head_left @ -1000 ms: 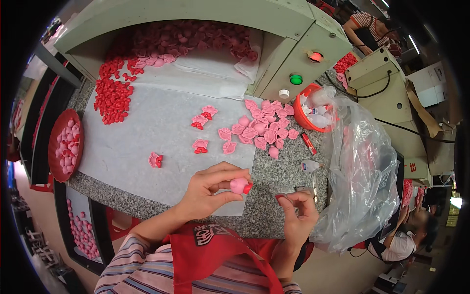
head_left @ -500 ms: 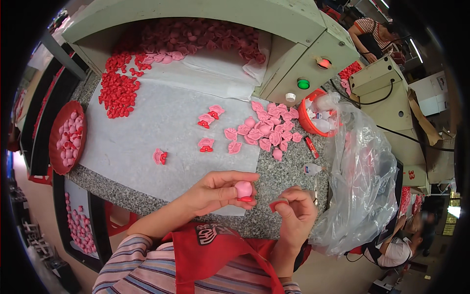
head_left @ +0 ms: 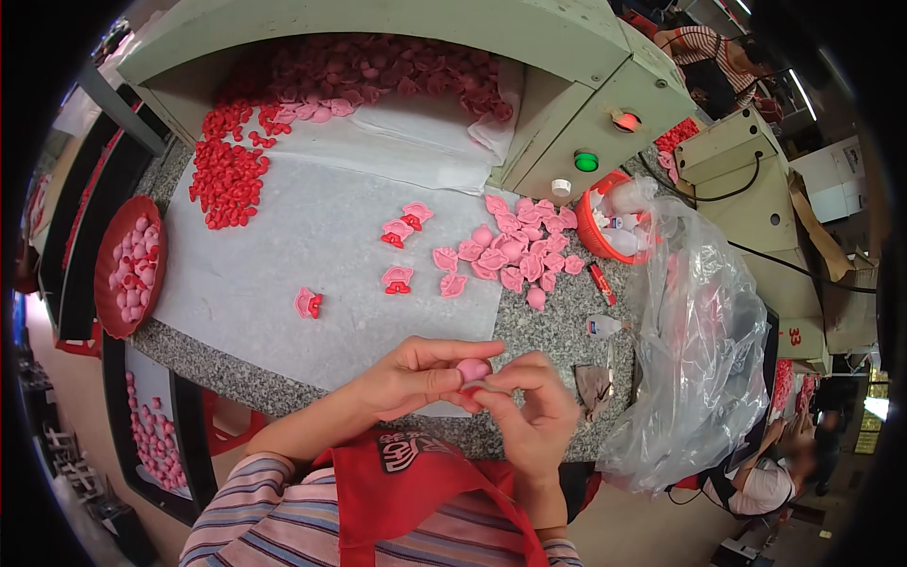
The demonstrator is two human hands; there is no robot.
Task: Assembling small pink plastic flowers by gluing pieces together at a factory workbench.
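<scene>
My left hand [head_left: 416, 378] grips a small round pink plastic piece [head_left: 472, 369] with a red part at its lower end, between thumb and fingers. My right hand [head_left: 529, 402] is closed against that red end, fingertips pinched on a small flat reddish piece [head_left: 480, 388], mostly hidden by the fingers. Both hands meet above the near edge of the white paper sheet [head_left: 255, 312]. Beyond them, several ruffled pink pieces with red bow-shaped parts [head_left: 398, 280] lie spaced out on the paper. To their right is a loose heap of plain pink pieces [head_left: 515, 248].
Small red pieces [head_left: 227, 184] are piled far left, and more pink ones fill the green machine's opening [head_left: 397, 76]. A red bowl [head_left: 106, 283] stands left. At right are an orange basket [head_left: 595, 236], a small bottle [head_left: 603, 325], a brown cloth [head_left: 593, 389] and a plastic bag [head_left: 699, 359].
My right hand has moved left, bringing its small flat piece up against the pink piece in my left hand. The brown cloth on the table now shows. The left hand has barely shifted.
</scene>
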